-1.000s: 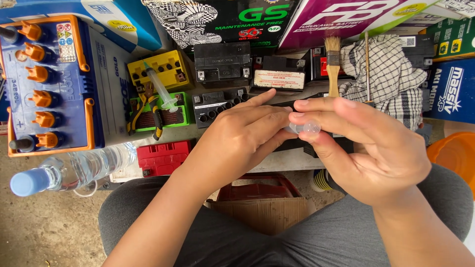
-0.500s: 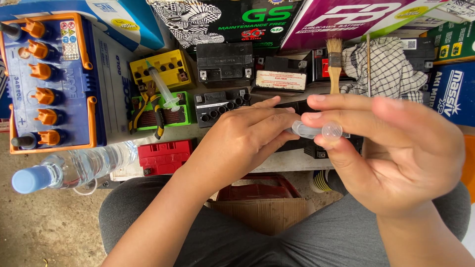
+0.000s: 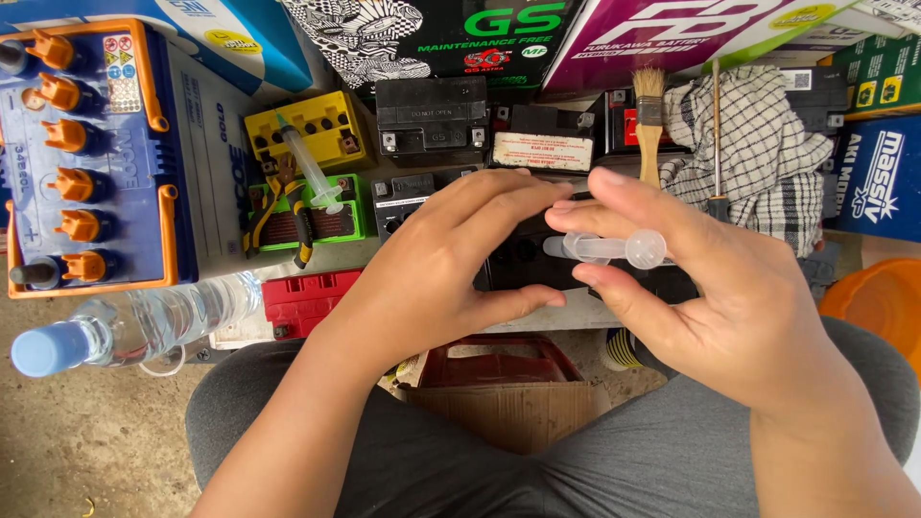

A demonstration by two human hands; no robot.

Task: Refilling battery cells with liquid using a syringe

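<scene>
While both forearms rise from the lap toward twelve o'clock, the big blue battery (image 3: pixel 101 158) with orange caps fills the nine to ten o'clock corner, and a clear water bottle (image 3: pixel 144 326) with a blue cap lies on its side at eight o'clock. At two o'clock a checked cloth (image 3: pixel 758 144) is bunched beside a wooden paintbrush (image 3: pixel 649 120). Small batteries sit in a cluster at eleven to twelve o'clock: a yellow one (image 3: pixel 307 129), a green one (image 3: pixel 321 221), a red one (image 3: pixel 312 302) and a black one (image 3: pixel 432 115). A clear syringe (image 3: pixel 309 165) slants across the yellow and green ones, with pliers (image 3: pixel 288 216) just beside it. The left hand (image 3: pixel 446 269) is loose and released, palm down, fingers arched forward over a black battery (image 3: pixel 523 259), thumb stretched toward three o'clock; it grips nothing. The right hand (image 3: pixel 710 297) has its palm turned toward the left hand, thumb below and fingers above, pinching the small clear plastic tube (image 3: pixel 604 247), which lies level at the centre, its round end pointing to three o'clock
</scene>
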